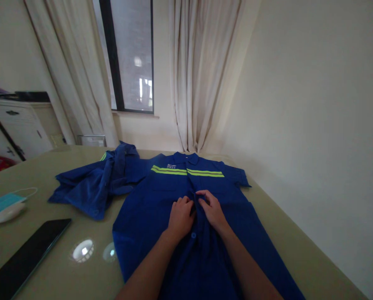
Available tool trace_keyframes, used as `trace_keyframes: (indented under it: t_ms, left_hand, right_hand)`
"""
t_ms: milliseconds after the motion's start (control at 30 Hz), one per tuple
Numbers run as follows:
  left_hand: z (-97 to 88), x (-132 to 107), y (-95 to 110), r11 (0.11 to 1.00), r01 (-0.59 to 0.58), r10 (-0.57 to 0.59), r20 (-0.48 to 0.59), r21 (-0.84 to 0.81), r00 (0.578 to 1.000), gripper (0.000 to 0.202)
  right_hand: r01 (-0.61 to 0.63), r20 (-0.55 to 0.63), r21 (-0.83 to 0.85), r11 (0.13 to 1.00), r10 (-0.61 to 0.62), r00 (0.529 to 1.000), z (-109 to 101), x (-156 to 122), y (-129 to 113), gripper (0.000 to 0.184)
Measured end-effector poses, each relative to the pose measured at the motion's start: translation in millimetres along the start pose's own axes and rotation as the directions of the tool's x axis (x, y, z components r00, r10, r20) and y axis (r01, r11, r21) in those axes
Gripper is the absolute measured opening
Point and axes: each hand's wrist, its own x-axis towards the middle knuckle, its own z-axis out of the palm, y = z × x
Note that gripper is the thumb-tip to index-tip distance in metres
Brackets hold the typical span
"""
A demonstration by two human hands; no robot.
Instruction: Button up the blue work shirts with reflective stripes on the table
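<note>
A blue short-sleeved work shirt [145, 216] lies spread on its back, collar at the far end, with yellow-green reflective stripes across the chest. Both hands are at its front opening, just below chest height. My left hand [180, 216] has its fingers curled onto the left front edge. Beside it, my right hand [213, 210] pinches the other edge of the placket, thumb and forefinger close together. Whatever lies between the fingertips is too small to make out. Nearer to me on the opening, a blue button [193, 236] shows between my forearms.
A second blue garment [95, 185] lies crumpled to the left, touching the shirt's sleeve. On the table [80, 233] at left are a black tablet-like slab [30, 254], a white mouse-shaped object [9, 213] and a light-blue face mask [5, 203]. A wall [314, 125] borders the right side.
</note>
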Motion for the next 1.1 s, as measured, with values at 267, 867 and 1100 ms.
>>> trace_keyframes:
  t_ms: [267,867,1100]
  left_hand:
    - [9.6,-8.7,-4.0,0.976,-0.120,0.113,0.049,0.184,0.992,0.057]
    - [-7.3,-39.1,10.2,0.958,-0.113,0.089,0.102,0.264,0.991,0.042]
    - [-1.5,11.4,8.9,0.950,0.186,-0.170,-0.083,0.253,0.982,0.033]
  right_hand:
    - [-0.097,0.084,-0.365,0.926,0.137,0.987,8.9,-8.3,-9.1,0.040]
    - [-0.095,0.053,-0.561,0.822,0.150,0.987,24.9,-2.9,-22.3,0.019]
    - [-0.101,-0.021,-0.470,0.877,0.104,0.994,26.8,-1.7,-8.8,0.020]
